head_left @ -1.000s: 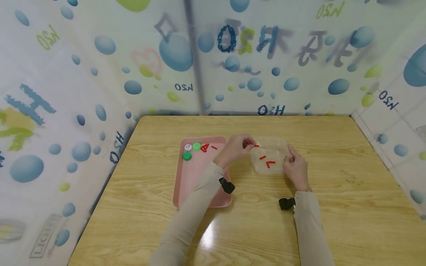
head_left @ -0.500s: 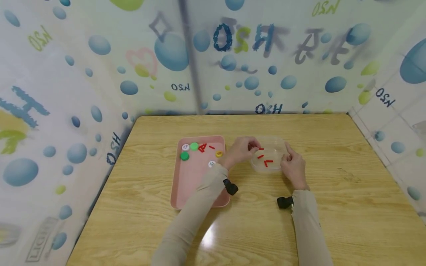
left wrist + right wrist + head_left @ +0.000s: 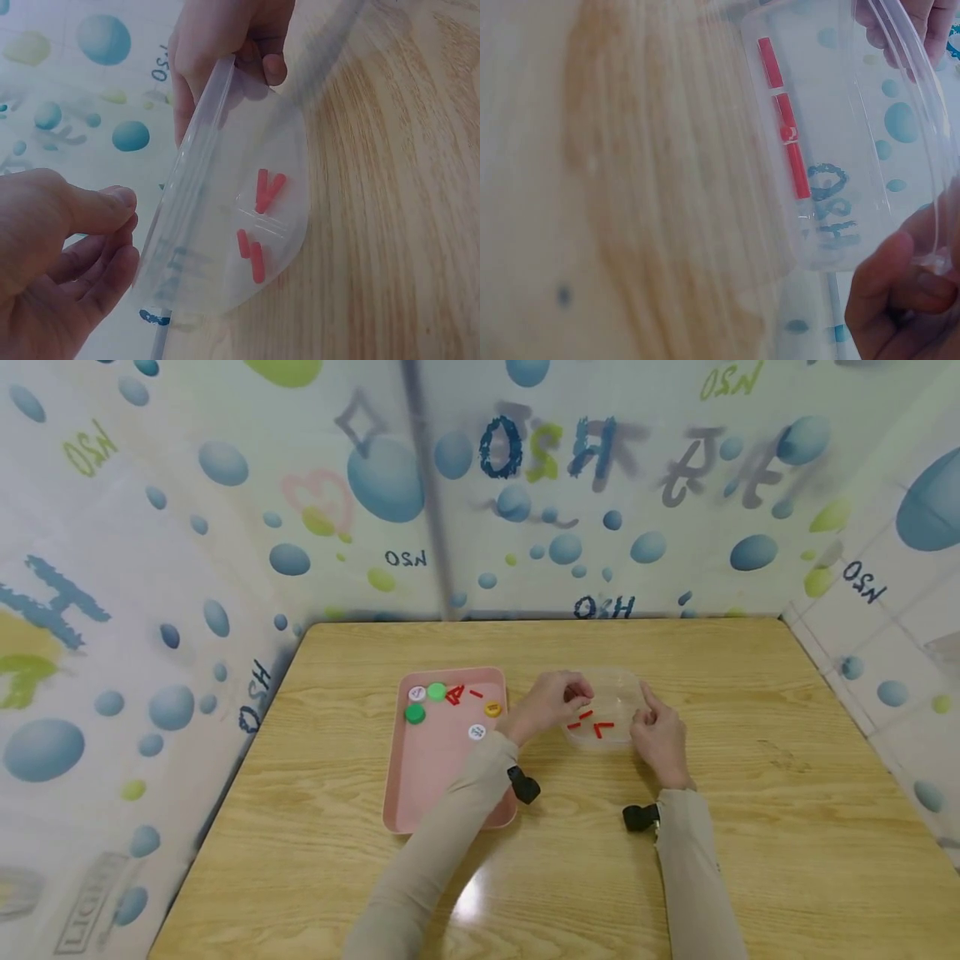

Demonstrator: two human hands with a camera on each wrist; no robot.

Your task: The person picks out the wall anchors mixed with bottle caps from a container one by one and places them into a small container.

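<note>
Flanking clear container [image 3: 615, 691], hands [image 3: 662, 739] apart, right gripping it; red sticks [image 3: 258, 262] inside

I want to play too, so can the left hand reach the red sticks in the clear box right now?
Probably yes: the left hand is close to the clear box, it looks empty, and no lid shows over the red sticks inside.

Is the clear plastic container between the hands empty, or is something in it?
Not empty, though far from full: four short red sticks lie on the bottom of the clear plastic container, visible through its wall from the left wrist.
</note>
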